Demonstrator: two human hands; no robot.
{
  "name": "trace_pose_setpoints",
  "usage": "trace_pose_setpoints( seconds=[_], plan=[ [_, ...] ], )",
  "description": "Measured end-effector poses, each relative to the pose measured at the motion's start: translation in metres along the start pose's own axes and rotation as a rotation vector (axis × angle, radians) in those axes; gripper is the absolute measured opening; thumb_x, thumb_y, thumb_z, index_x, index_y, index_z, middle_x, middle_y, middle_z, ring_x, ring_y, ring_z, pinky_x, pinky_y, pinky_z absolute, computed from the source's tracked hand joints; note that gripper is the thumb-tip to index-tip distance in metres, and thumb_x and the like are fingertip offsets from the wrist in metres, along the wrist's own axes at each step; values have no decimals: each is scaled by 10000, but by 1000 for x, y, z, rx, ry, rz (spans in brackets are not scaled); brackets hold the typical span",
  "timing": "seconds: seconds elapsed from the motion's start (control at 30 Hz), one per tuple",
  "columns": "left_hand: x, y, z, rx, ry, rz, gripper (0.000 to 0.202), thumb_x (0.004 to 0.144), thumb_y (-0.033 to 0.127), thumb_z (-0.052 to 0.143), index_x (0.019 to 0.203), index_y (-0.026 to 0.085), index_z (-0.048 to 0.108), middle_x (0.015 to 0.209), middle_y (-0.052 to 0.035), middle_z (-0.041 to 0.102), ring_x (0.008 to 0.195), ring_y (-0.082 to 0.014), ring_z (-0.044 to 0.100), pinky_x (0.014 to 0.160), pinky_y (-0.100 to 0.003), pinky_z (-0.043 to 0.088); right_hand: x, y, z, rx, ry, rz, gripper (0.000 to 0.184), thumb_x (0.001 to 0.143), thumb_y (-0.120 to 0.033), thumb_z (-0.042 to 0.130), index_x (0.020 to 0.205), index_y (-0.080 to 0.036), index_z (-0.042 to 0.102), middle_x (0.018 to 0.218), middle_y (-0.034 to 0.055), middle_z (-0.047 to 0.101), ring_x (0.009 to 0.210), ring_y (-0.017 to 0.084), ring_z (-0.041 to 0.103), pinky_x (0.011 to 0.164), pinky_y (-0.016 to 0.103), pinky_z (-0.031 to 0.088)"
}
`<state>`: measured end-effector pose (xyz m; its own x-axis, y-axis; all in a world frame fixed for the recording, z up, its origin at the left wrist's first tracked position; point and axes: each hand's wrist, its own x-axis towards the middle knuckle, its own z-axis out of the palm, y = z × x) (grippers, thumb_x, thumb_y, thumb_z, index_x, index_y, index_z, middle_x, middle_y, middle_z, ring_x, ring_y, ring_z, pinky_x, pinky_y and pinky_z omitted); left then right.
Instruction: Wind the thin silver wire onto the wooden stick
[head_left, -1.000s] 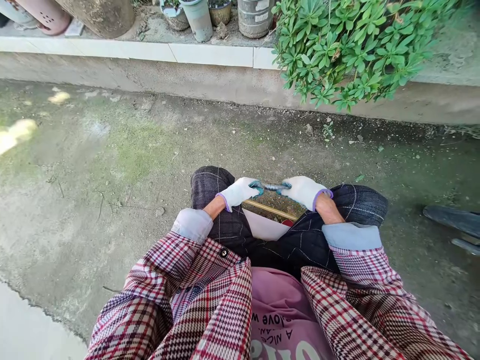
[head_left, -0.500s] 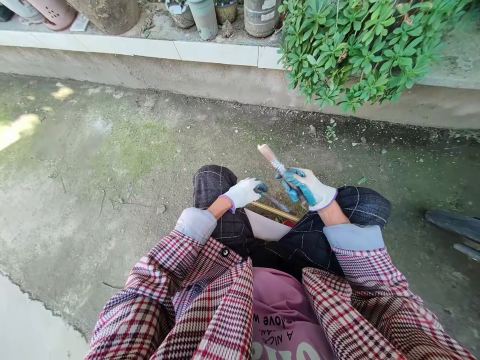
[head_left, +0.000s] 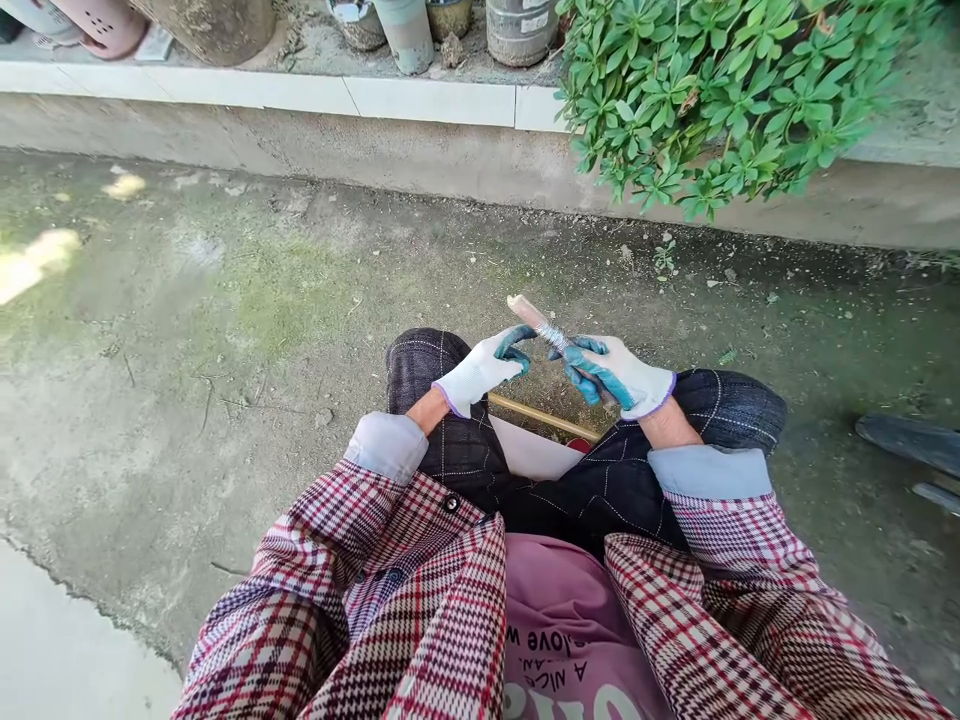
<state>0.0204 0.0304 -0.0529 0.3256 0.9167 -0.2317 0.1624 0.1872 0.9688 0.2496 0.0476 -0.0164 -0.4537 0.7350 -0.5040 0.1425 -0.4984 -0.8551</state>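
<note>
A short wooden stick (head_left: 529, 312) with a pale end points up and to the left between my hands. Silver wire (head_left: 553, 338) is wound around its middle. My right hand (head_left: 619, 375), in a white glove with a blue-green coated palm, is closed around its lower part. My left hand (head_left: 487, 370), gloved the same way, is just left of the stick. Its forefinger stretches towards the wire and its thumb is apart, with nothing visible between them. Whether that fingertip touches the stick I cannot tell.
Between my knees lie a thin yellowish rod (head_left: 544, 415), a white surface (head_left: 536, 450) and part of something red (head_left: 579, 445). Ahead runs a low tiled ledge (head_left: 435, 100) with several pots. A leafy bush (head_left: 720, 100) overhangs it. A dark shoe (head_left: 904, 440) is at right.
My left hand has moved up towards the wire-wound stick and its fingers have opened out. A thin dark thing by its fingers is out of sight now. My right hand has barely moved.
</note>
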Motion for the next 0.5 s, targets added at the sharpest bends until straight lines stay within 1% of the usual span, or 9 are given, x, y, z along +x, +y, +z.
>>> trace_pose_setpoints(
  seconds=[0.07, 0.1, 0.2, 0.3, 0.33, 0.4, 0.43, 0.47, 0.5],
  plan=[
    [-1, 2, 2, -9, -41, -34, 599, 745, 123, 629, 1344, 115, 629, 1253, -112, 711, 1021, -186, 662, 903, -285, 519, 0, 0, 1, -22, -6, 3, 442, 736, -551, 782, 892, -165, 635, 548, -54, 515, 376, 75, 428, 298, 200, 371],
    [-2, 3, 2, -25, -73, -70, 530, 756, 134, 628, 1284, 117, 670, 1220, -105, 725, 1004, -181, 664, 885, -276, 523, 1, 1, 1, -29, -7, 6, 446, 728, -555, 789, 878, -168, 626, 549, -52, 518, 378, 78, 435, 297, 200, 373],
    [-5, 7, 4, -80, -129, -182, 331, 816, 194, 608, 1107, 107, 741, 1043, -88, 757, 844, -142, 669, 794, -251, 530, 1, 4, -1, 4, -31, 12, 464, 726, -576, 789, 887, -176, 615, 558, -53, 520, 379, 82, 436, 297, 201, 373],
    [-7, 10, 5, -67, -124, -203, 275, 848, 232, 584, 1023, 97, 748, 932, -79, 739, 724, -121, 639, 740, -258, 528, -2, 6, -4, 62, -86, -10, 462, 791, -584, 725, 981, -175, 628, 567, -65, 499, 376, 79, 410, 303, 204, 350],
    [-7, 11, 5, -31, -124, -196, 267, 845, 235, 586, 1007, 97, 747, 907, -78, 731, 710, -126, 630, 733, -271, 529, -4, 7, -6, 49, -131, -13, 464, 802, -585, 707, 995, -170, 630, 566, -66, 500, 371, 79, 402, 304, 208, 336],
    [-8, 13, 4, 53, -121, -175, 231, 810, 238, 622, 953, 108, 748, 869, -76, 719, 723, -152, 622, 739, -301, 529, -6, 7, -10, -65, -289, 1, 458, 785, -577, 698, 955, -157, 637, 564, -55, 521, 371, 82, 403, 323, 222, 331],
    [-8, 13, 3, 87, -119, -161, 208, 786, 238, 644, 919, 116, 747, 863, -74, 716, 745, -165, 620, 749, -309, 526, -6, 7, -12, -166, -382, 7, 440, 764, -564, 705, 904, -151, 641, 570, -44, 539, 385, 86, 419, 346, 229, 347],
    [-8, 14, 2, 116, -117, -149, 189, 765, 239, 660, 888, 123, 745, 858, -68, 713, 763, -172, 614, 755, -307, 517, -6, 8, -15, -289, -446, -4, 415, 744, -546, 710, 844, -149, 643, 578, -32, 555, 407, 91, 440, 376, 235, 369],
    [-9, 15, 1, 143, -104, -141, 178, 752, 241, 661, 863, 127, 740, 847, -56, 708, 766, -169, 602, 749, -297, 504, -5, 9, -17, -422, -477, -23, 387, 735, -528, 706, 798, -150, 645, 587, -23, 568, 433, 98, 461, 410, 241, 388]
  ],
)
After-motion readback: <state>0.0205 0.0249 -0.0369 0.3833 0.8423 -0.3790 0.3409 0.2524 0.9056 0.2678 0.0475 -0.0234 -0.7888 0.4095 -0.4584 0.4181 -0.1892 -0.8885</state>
